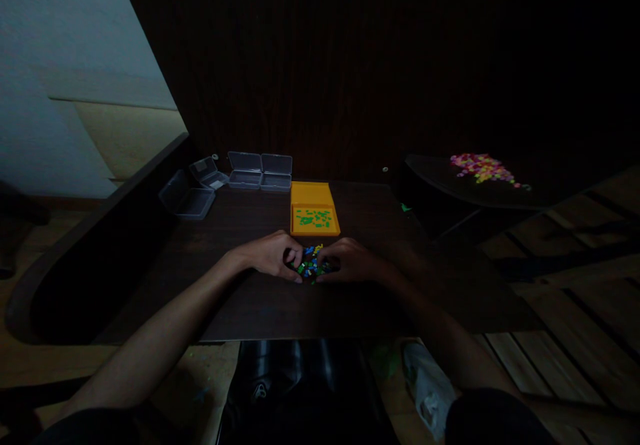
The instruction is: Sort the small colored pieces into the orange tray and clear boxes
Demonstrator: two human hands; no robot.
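A small pile of loose plastic pieces (311, 268), blue, green, yellow and white, lies on the dark table between my hands. My left hand (278, 254) curves round the pile's left side, thumb and fingers apart. On the opposite side my right hand (345, 260) is cupped in the same way, touching or close to the edge of the pile. No piece shows gripped in either hand, though the palms are partly hidden. Just beyond the pile stands an open yellow box (311, 194) with scattered green pieces (314, 218) in its tray.
Clear plastic cases (245, 178) with raised lids stand at the table's back left, another clear case (193, 203) nearer the left side wall. Pink, purple and yellow pieces (484, 168) are heaped on a dark shelf at right. A plastic bag (430, 388) lies below the table.
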